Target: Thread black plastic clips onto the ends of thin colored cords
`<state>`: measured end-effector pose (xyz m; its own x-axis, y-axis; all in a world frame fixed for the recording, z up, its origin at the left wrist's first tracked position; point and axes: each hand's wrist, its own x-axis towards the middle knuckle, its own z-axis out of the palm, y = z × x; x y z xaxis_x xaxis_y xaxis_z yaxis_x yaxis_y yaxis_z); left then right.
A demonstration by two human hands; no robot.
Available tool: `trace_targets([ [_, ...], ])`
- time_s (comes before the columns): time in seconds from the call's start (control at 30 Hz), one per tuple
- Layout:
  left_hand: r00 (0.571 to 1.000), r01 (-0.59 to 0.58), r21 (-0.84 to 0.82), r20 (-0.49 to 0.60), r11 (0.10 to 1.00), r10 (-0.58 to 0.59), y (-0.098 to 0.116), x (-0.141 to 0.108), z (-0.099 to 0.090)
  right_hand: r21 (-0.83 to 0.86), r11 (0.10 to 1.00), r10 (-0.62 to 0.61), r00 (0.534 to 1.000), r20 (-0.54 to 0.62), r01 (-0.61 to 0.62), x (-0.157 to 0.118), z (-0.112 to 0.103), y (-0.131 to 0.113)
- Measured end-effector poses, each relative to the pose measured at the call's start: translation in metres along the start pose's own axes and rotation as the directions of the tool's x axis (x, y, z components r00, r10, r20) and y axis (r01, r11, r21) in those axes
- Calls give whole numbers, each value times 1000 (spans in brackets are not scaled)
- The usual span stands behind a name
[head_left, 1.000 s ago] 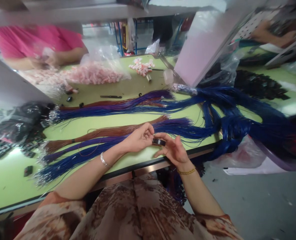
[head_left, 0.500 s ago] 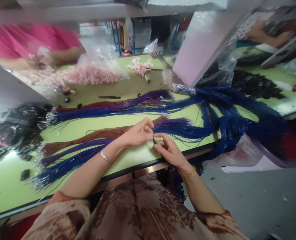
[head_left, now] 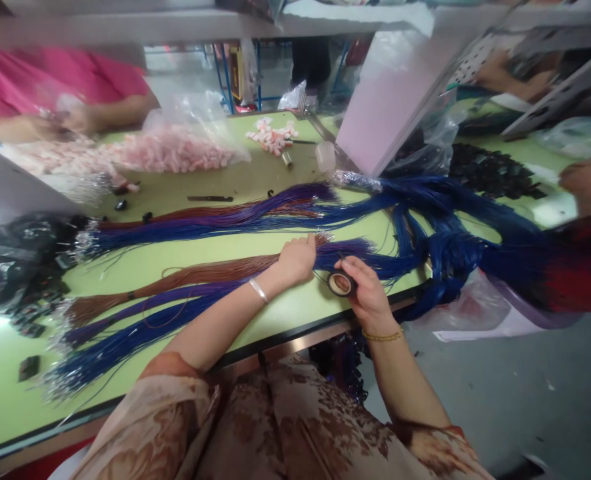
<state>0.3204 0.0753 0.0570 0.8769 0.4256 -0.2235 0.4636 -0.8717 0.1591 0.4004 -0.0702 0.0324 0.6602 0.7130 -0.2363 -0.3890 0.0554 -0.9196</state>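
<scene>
In the head view my left hand point(head_left: 298, 260) is closed at the right end of a bundle of brown wires point(head_left: 215, 272); the bare wire tips show just past my fingers. My right hand point(head_left: 368, 290) grips a roll of black tape point(head_left: 342, 283), its round core facing me. Just left of the roll is a short dark strip, perhaps the tape's loose end. Purple wires point(head_left: 350, 247) and blue wires point(head_left: 140, 327) lie along the same bundle, under and beside my hands. A second wire bundle point(head_left: 215, 220) runs parallel behind.
Behind lie a dark blade-like tool point(head_left: 209, 198), a small metal cylinder point(head_left: 287, 159) and pink-white pieces point(head_left: 175, 150). Black parts point(head_left: 15, 260) are heaped at the left. A thick tangle of blue wires point(head_left: 455, 247) hangs at the right. Co-workers' hands point(head_left: 590, 183) show at the edges.
My hands have moved apart. The left has gone to the brown wires' end and closed there; the right has turned and risen, bringing the tape roll into sight.
</scene>
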Motion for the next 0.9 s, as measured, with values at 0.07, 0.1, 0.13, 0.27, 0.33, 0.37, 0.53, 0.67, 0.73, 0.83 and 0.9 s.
trace_targets([
  [0.07,1000,-10,48,-4,999,10,6,8,0,-32,997,78,995,68,-76,-3,-1,10],
  [0.1,999,-30,56,19,998,29,7,12,0,-46,994,104,990,93,-100,-3,-2,15],
  [0.13,998,-47,56,50,997,44,8,14,-1,-53,993,115,988,105,-110,-2,-2,19],
  [0.27,997,-22,45,77,999,19,11,14,1,-55,998,6,999,47,-4,10,-4,30],
  [0.33,999,7,33,37,999,-8,12,8,5,-88,992,-86,996,15,87,18,-3,29],
  [0.37,1000,11,25,14,1000,-11,13,4,7,-114,984,-135,991,7,135,21,-3,28],
  [0.53,1000,-9,-12,-20,1000,9,13,-3,12,-136,955,-260,965,28,262,35,-1,21],
  [0.67,998,46,-29,33,999,-45,10,9,7,-46,974,-224,975,-2,223,43,-2,23],
  [0.73,994,82,-24,71,996,-80,7,17,3,-8,980,-201,979,-20,201,45,-2,24],
  [0.83,985,110,-38,140,993,-104,0,26,-6,20,984,-176,984,-36,177,46,-4,24],
  [0.9,980,112,-97,172,989,-95,-7,29,-11,50,985,-164,986,-34,165,46,-5,24],
])
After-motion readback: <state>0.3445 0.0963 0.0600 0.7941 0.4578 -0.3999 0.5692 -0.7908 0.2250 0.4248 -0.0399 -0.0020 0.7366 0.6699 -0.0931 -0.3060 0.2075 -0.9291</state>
